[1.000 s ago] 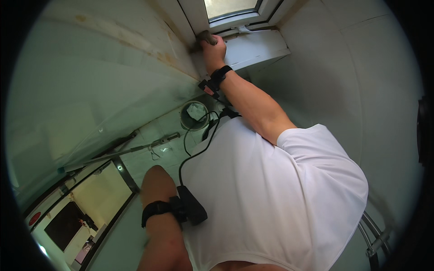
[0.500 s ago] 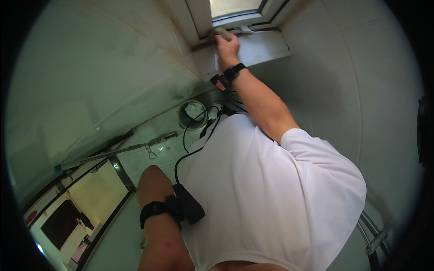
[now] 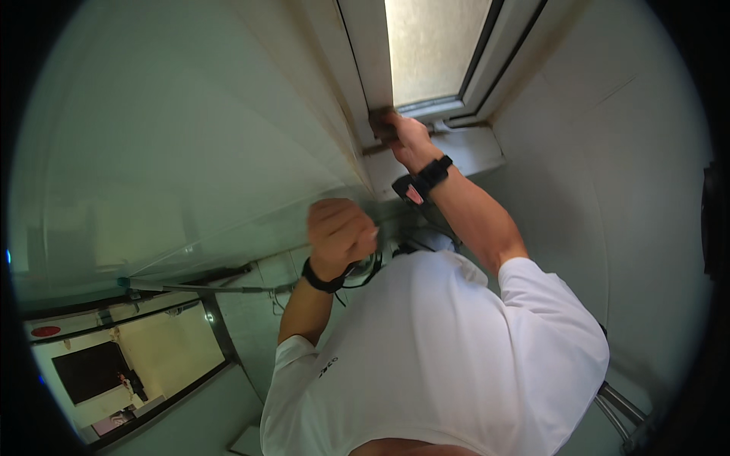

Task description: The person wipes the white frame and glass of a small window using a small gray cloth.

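Observation:
My right hand (image 3: pixel 411 137) reaches up to the lower left corner of the white window frame (image 3: pixel 370 72). Its fingers are closed around a grey-brown cloth (image 3: pixel 382 125), which is pressed against the frame just above the sill (image 3: pixel 471 148). Motion blurs the cloth somewhat. My left hand (image 3: pixel 342 232) is raised in front of my chest, close to the pale green wall panel. Its fingers are curled into a fist, and no object shows in it.
A long-handled pole tool (image 3: pixel 220 289) lies along the wall at left. Below it, a dark-framed opening (image 3: pixel 152 357) shows a lit room. Metal rails (image 3: pixel 623 414) stand at lower right. A tiled wall (image 3: pixel 563 190) rises on the right.
My left hand has come up into view as a fist and now covers the bucket. My right hand keeps the cloth at the window corner. The view has shifted, showing more of the window.

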`<state>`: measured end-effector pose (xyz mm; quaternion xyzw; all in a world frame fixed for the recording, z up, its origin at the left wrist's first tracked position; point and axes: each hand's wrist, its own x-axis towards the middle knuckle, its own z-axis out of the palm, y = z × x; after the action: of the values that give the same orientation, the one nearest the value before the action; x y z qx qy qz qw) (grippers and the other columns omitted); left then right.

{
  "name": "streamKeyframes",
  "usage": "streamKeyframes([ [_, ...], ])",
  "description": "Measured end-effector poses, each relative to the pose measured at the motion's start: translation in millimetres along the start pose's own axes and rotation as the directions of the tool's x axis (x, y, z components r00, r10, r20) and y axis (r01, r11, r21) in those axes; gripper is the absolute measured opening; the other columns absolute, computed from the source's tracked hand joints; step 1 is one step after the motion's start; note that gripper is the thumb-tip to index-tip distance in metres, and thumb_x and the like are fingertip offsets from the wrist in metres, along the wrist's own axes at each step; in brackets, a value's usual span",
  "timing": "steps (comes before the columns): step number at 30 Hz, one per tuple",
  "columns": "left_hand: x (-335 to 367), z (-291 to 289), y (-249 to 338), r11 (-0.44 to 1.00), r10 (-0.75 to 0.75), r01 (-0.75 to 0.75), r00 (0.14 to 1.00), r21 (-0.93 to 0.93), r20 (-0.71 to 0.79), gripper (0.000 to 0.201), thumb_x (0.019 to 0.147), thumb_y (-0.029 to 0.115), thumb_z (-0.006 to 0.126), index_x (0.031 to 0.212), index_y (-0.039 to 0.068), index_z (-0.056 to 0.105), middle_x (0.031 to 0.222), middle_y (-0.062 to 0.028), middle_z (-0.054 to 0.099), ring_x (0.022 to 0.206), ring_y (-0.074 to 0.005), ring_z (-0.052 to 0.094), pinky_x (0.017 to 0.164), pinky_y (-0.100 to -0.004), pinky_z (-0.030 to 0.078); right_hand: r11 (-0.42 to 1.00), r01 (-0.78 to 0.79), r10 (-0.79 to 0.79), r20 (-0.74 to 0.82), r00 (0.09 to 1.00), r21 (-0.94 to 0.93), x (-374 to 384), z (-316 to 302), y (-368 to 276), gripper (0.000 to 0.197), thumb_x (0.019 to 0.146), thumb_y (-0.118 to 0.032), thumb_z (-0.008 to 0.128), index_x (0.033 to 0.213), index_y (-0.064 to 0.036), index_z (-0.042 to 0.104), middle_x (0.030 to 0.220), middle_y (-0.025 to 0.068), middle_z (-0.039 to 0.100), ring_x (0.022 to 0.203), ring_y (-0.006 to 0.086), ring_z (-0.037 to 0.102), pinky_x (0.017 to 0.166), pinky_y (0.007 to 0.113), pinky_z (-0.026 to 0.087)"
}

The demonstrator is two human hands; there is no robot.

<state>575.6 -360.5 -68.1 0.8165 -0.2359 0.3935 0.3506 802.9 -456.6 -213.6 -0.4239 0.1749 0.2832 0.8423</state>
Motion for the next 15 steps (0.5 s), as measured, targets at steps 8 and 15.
streamKeyframes([
  [8,8,22,-14,0.99,0.138,-0.138,0.99,-0.029,-0.007,0.026,0.085,0.01,0.071,0.064,0.007,0.055,0.063,-0.0062,0.057,0.052,-0.026,0.057,0.047,-0.0355,0.044,0.988,0.156,-0.156,0.069,0.985,0.015,-91,76,-89,0.024,0.1,-0.002,0.068,0.12,0.008,0.059,0.119,0.0184,0.07,0.107,0.0308,0.073,0.094,0.041,0.064],
  [15,17,39,5,0.984,0.152,-0.147,0.988,-0.104,0.037,0.029,0.086,0.008,0.07,0.062,0.009,0.052,0.061,-0.0048,0.053,0.048,-0.0248,0.05,0.043,-0.0357,0.037,0.504,0.837,-0.651,0.543,0.53,-0.212,-154,137,-185,0.029,0.097,-0.002,0.069,0.125,0.0038,0.066,0.112,0.0144,0.072,0.103,0.0289,0.071,0.085,0.038,0.059],
])
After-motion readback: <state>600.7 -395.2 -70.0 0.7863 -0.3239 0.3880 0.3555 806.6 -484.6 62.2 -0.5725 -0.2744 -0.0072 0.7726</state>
